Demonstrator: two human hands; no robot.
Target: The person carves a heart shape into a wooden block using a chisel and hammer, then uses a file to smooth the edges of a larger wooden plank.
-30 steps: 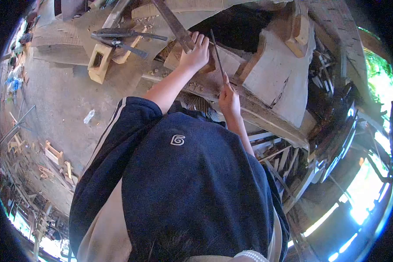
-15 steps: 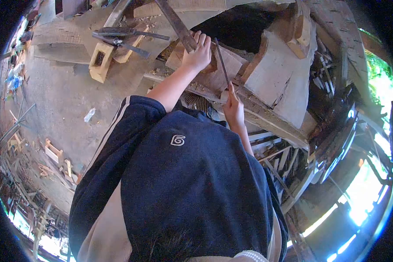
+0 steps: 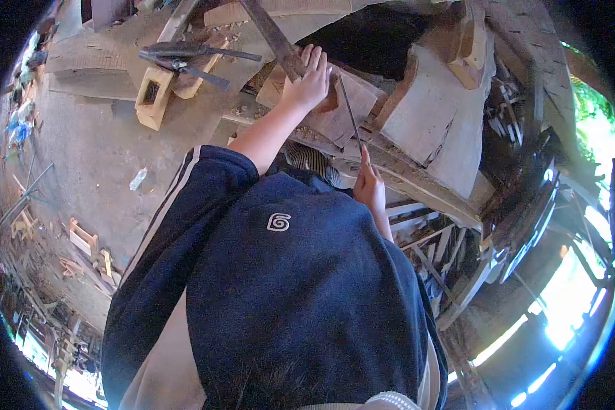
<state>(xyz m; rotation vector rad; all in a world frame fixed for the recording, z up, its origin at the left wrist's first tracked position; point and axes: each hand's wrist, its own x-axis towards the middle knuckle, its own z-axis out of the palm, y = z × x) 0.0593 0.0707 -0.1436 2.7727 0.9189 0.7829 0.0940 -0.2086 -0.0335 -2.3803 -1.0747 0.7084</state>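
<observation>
My left hand (image 3: 309, 83) lies with bent fingers over a pale wooden piece (image 3: 288, 93), at the lower end of a dark, worn bar (image 3: 272, 35). What its fingertips press on is partly hidden. Closed around the near end of a thin, dark file-like tool (image 3: 350, 108) is my right hand (image 3: 369, 186), the index finger stretched along it. The tool's far end reaches beside a brown hollow in a wooden block (image 3: 345, 102), just right of my left hand.
Pliers-like dark tools (image 3: 191, 57) rest on a wooden block with a square hole (image 3: 154, 96) at left. A broad cracked slab (image 3: 430, 116) lies to the right, beside a dark opening (image 3: 369, 41). Scrap wood (image 3: 451, 253) is piled below right.
My right hand has drawn back toward my body, bringing the file-like tool with it. My left hand stays on the wooden piece; the whole view has shifted slightly.
</observation>
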